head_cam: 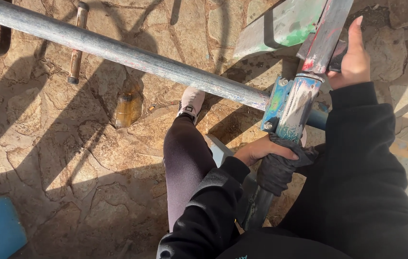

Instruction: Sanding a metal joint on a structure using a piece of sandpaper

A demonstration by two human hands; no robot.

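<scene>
1. The left hand (263,149) is closed on a crumpled dark grey cloth (280,165), pressing it around the paint-streaked upright metal post (296,111).
2. The right hand (355,55) lies against the upper part of that post, fingers wrapped behind it and thumb pointing up; how tightly it grips I cannot tell.
3. A blue bolted clamp bracket (275,106) sits on the post just above the cloth.
4. A long grey steel tube (117,50) meets the post at the bracket, running to the upper left.
5. Below, a dark-legged knee and pale shoe (190,103) stand on sunlit flagstone paving (45,139).
6. A rusty wooden-handled tool (77,45) lies beyond the tube.
</scene>
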